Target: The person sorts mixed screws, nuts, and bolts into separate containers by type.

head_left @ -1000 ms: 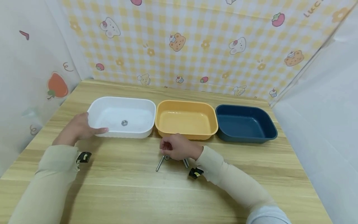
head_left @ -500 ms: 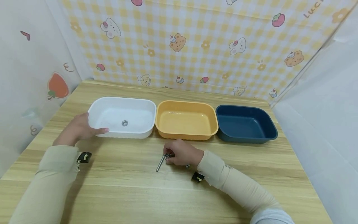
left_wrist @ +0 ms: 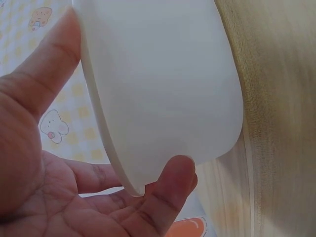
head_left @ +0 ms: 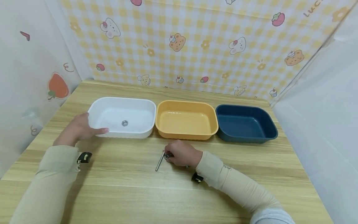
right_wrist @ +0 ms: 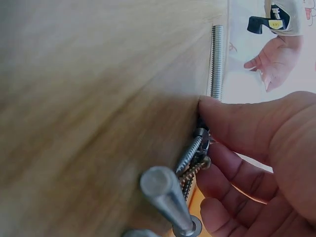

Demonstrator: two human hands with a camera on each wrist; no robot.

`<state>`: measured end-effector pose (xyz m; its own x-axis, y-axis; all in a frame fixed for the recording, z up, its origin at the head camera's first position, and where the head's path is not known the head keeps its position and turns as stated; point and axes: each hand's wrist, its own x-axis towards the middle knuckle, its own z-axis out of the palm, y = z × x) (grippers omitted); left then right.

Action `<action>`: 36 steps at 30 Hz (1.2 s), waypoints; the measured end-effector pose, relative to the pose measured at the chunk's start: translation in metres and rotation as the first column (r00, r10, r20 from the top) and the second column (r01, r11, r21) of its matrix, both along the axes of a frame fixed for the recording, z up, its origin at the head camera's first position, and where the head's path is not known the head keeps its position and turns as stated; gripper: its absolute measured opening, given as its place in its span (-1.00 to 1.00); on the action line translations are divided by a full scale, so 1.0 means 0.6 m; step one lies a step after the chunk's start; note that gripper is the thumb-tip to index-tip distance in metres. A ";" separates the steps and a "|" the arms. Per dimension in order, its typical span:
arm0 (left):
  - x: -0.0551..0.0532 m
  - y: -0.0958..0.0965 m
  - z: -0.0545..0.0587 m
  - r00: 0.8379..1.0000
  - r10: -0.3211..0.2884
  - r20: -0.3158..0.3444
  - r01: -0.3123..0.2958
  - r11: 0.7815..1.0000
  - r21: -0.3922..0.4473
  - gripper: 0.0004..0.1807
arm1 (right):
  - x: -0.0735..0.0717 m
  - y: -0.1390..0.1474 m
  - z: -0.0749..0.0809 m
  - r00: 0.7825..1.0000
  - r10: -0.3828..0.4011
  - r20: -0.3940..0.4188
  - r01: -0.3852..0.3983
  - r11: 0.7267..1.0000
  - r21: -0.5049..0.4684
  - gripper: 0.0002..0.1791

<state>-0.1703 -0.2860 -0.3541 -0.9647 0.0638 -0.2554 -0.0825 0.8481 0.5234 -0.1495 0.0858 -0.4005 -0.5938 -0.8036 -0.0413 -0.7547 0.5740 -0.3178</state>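
My left hand [head_left: 79, 128] grips the left end of the white bin [head_left: 137, 134], thumb along the front rim; in the left wrist view the fingers bend round its end. A nut lies on the bin floor. Over a small pile of hardware, my right hand [head_left: 183, 153] has thumb and fingertips at either side of a metal nut [head_left: 167, 156], pinching it. A threaded rod [head_left: 159, 161] lies just left of those fingers. In the right wrist view, a silver screw [right_wrist: 189, 154], a brass-coloured screw [right_wrist: 195, 170] and a thick bolt [right_wrist: 165, 192] sit close by, partly hidden.
A yellow bin [head_left: 185, 136] and a dark blue bin [head_left: 243, 139] stand right of the white one in a row on the wooden table [head_left: 134, 193]. A patterned cloth [head_left: 207, 25] hangs behind.
My right hand has come slightly down and right from beside the yellow bin's front onto the hardware, its fingers now round the nut. The left hand stays in place.
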 end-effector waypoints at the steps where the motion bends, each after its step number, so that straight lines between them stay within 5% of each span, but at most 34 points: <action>1: 0.000 0.000 0.000 1.000 -0.003 -0.002 0.003 1.000 -0.001 0.11 | 0.001 0.000 0.000 1.000 -0.001 -0.008 0.001 1.000 0.006 -0.87; 16: 0.004 -0.003 -0.001 1.000 -0.004 0.005 0.004 1.000 0.006 0.12 | 0.002 -0.008 0.008 0.999 0.026 -0.040 -0.022 0.995 0.095 -0.86; 27: 0.001 -0.005 -0.003 1.000 -0.001 0.002 0.001 1.000 -0.006 0.17 | -0.017 -0.014 0.038 0.997 0.042 0.068 -0.032 0.990 -0.140 -0.92; 36: -0.002 -0.001 -0.003 1.000 -0.009 -0.001 0.009 1.000 0.003 0.15 | -0.044 -0.030 0.049 0.961 -0.028 0.274 0.113 0.947 -0.300 -0.89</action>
<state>-0.1715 -0.2868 -0.3559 -0.9644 0.0731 -0.2542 -0.0744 0.8472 0.5261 -0.1759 0.0677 -0.3714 -0.6514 -0.7576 0.0410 -0.5810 0.4634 -0.6691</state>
